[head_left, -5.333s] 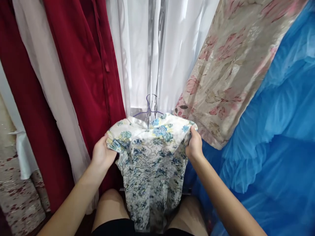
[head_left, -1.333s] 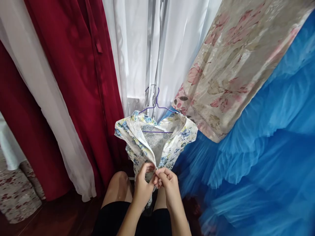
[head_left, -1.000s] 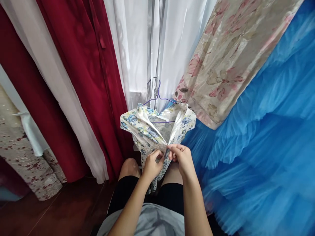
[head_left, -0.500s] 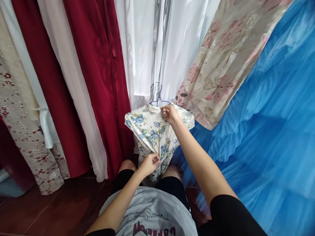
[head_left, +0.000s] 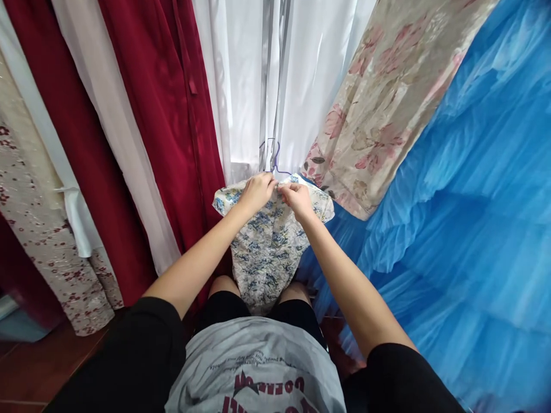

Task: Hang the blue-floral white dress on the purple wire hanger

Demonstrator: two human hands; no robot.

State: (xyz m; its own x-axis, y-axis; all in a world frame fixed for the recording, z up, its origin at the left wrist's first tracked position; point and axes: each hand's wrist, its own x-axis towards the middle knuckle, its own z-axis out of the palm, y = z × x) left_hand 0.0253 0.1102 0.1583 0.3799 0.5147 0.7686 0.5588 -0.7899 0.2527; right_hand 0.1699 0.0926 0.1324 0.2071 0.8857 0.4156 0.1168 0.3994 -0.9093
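A white short-sleeved garment with a blue floral print hangs in front of my knees on a thin purple hanger. At its neckline, my left hand pinches the collar from the left side. Close beside it, my right hand has its thumb and fingers closed on the collar's other edge. The fingertips nearly meet at the middle of the neck opening. Any small fastener between them is hidden. Below the hands, the garment's front falls fairly flat down between my legs.
Dark red drapes and pale fabrics hang on the left. Straight behind is a white curtain with grey ribbons. A beige floral cloth and a ruffled blue tulle gown hang at right. Brown floor tiles show lower left.
My left hand has moved up from the garment's lower front to the collar, beside my right hand. The front, pulled into a crease before, now hangs flatter. The view has shifted slightly.
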